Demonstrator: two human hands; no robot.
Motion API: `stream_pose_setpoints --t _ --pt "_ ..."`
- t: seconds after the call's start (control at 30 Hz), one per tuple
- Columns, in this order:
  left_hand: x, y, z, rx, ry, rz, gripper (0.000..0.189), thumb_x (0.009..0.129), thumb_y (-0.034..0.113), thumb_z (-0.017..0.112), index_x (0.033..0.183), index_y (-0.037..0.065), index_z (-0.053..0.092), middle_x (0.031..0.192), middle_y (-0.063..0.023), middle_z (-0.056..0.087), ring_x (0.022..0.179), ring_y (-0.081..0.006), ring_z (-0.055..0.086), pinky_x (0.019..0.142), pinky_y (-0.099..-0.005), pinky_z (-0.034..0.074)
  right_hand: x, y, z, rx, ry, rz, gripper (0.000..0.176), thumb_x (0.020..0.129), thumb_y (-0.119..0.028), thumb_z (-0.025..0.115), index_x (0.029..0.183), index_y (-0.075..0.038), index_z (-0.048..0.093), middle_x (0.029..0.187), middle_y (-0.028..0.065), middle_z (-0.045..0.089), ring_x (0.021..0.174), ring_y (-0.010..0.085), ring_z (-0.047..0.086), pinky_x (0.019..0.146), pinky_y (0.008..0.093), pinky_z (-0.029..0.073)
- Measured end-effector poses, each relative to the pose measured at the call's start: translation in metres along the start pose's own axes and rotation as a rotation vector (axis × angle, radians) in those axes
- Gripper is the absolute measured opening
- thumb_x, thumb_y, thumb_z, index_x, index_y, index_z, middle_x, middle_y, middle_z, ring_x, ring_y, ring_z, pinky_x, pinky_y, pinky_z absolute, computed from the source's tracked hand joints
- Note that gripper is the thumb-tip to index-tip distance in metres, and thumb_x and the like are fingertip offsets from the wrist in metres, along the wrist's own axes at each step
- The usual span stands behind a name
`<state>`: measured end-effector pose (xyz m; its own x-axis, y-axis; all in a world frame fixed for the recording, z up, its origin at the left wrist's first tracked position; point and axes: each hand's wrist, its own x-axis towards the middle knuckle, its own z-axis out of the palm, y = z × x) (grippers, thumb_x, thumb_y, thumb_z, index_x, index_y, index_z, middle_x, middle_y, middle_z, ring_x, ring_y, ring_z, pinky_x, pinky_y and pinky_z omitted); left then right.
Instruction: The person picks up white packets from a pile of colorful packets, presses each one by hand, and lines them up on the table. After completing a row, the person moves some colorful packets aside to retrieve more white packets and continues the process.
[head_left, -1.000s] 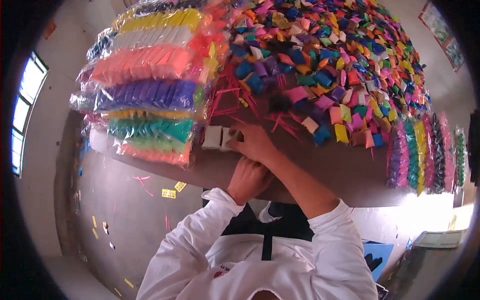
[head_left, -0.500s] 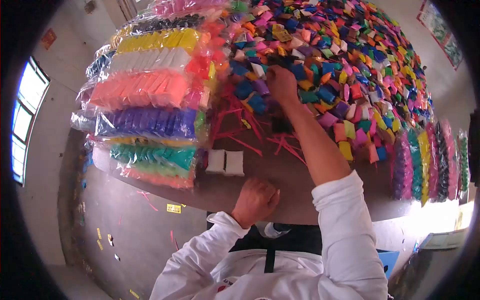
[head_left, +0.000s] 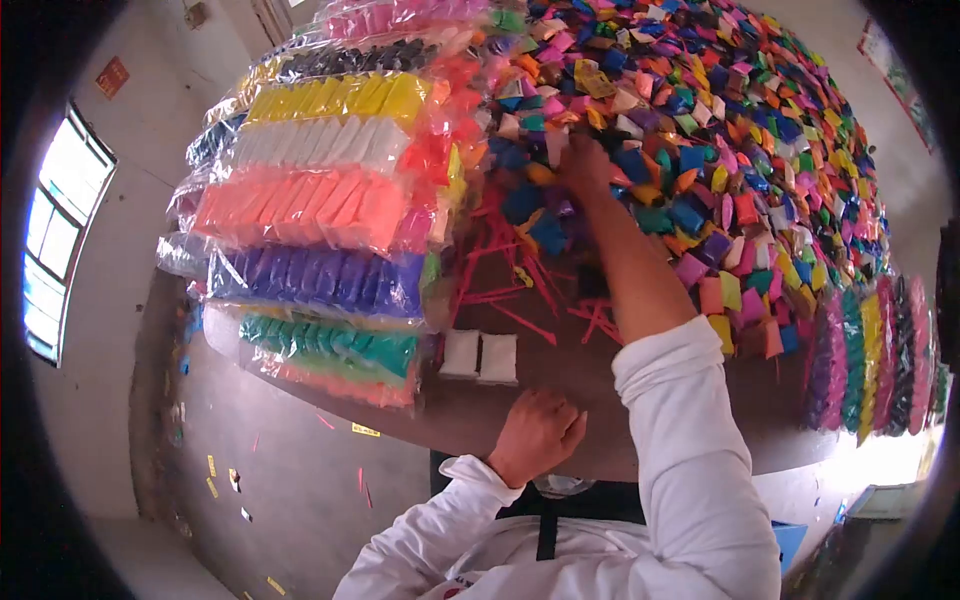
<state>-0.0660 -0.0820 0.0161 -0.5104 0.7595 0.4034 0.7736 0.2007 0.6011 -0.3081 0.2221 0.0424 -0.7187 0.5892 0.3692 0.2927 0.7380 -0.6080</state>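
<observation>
My right hand (head_left: 586, 166) reaches into the near left side of a big heap of small coloured packets (head_left: 690, 130). Its fingers are closed against a pale packet (head_left: 556, 148); the fingertips are partly in shadow. Blue and purple packets lie just below that hand. My left hand (head_left: 540, 434) rests by the near table edge, fingers curled in, with nothing visible in them. Beyond it, to the left, two white packets (head_left: 479, 357) lie side by side on the brown table (head_left: 430, 420).
Clear bags of colour-sorted packets (head_left: 310, 205) are stacked high on the left. More filled bags (head_left: 865, 360) stand along the right edge. Pink strips (head_left: 500, 275) are scattered between stack and heap. Scraps lie on the floor (head_left: 300, 480) at the left.
The whole view has shifted, so things appear lower and further right. My right hand has moved slightly deeper into the heap, beside a pale packet. The left hand stays curled at the table edge.
</observation>
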Motion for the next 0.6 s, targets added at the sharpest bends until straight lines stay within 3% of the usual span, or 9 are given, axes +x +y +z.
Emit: stream_pose_setpoints --t 0.03,0.13,0.17,0.27,0.37,0.47,0.6 --pt "0.001 0.001 -0.001 -0.025 0.006 -0.006 0.023 0.082 0.019 0.069 0.067 0.007 0.057 0.068 -0.0114 0.057 0.069 -0.0335 0.058 0.062 -0.047 0.044 0.004 0.006 -0.008 0.067 -0.001 -0.046 0.035 0.091 -0.03 0.06 0.111 -0.001 0.064 0.098 0.0188 0.07 0.094 0.0344 0.068 0.085 0.0415 0.053" --pt "0.003 0.002 -0.007 -0.085 -0.022 -0.035 0.021 0.083 0.018 0.068 0.068 0.006 0.058 0.071 -0.0129 0.059 0.07 -0.0349 0.058 0.064 -0.0476 0.044 -0.029 -0.015 -0.066 0.855 -0.148 0.177 0.025 0.091 -0.017 0.058 0.108 0.0 0.067 0.103 0.0114 0.07 0.095 0.029 0.066 0.081 0.0357 0.051" --pt "0.001 0.001 -0.006 -0.087 -0.066 -0.058 0.019 0.083 0.017 0.067 0.07 0.006 0.06 0.073 -0.0138 0.06 0.072 -0.0352 0.059 0.066 -0.0475 0.045 -0.032 -0.005 -0.066 1.192 -0.2 0.195 0.027 0.092 -0.011 0.054 0.115 0.0 0.063 0.103 0.006 0.068 0.093 0.02 0.064 0.08 0.0327 0.051" --pt "-0.002 0.0 -0.007 -0.057 -0.092 -0.077 0.019 0.085 0.017 0.065 0.071 0.005 0.061 0.075 -0.0157 0.062 0.073 -0.0372 0.059 0.068 -0.0486 0.046 -0.083 -0.017 -0.113 1.414 -0.32 0.282 0.033 0.092 -0.013 0.056 0.124 -0.003 0.058 0.107 0.0051 0.067 0.093 0.0163 0.063 0.08 0.0323 0.051" --pt "-0.003 -0.001 -0.009 -0.039 -0.04 -0.112 0.024 0.088 0.019 0.063 0.07 0.004 0.061 0.072 -0.0168 0.061 0.07 -0.0392 0.058 0.066 -0.048 0.045 -0.151 -0.03 -0.153 1.364 -0.314 0.433 0.036 0.094 -0.013 0.055 0.129 -0.006 0.055 0.108 0.0047 0.066 0.09 0.0127 0.063 0.075 0.0301 0.052" --pt "-0.005 -0.003 -0.012 -0.217 0.015 -0.17 0.026 0.091 0.021 0.062 0.074 0.001 0.061 0.072 -0.0178 0.061 0.068 -0.0399 0.057 0.064 -0.0453 0.045 -0.218 -0.013 -0.163 1.254 -0.456 0.416 0.035 0.095 -0.012 0.054 0.129 -0.006 0.055 0.11 0.0046 0.066 0.087 0.0116 0.063 0.069 0.0264 0.052" --pt "-0.017 -0.008 0.002 -0.519 0.098 -0.343 0.025 0.093 0.023 0.061 0.086 0.0 0.066 0.075 -0.018 0.063 0.069 -0.0369 0.059 0.064 -0.0401 0.045 -0.29 -0.004 -0.169 1.041 -0.581 0.335 0.043 0.093 -0.011 0.054 0.135 -0.005 0.049 0.118 0.0064 0.061 0.091 0.0132 0.064 0.072 0.0264 0.053"
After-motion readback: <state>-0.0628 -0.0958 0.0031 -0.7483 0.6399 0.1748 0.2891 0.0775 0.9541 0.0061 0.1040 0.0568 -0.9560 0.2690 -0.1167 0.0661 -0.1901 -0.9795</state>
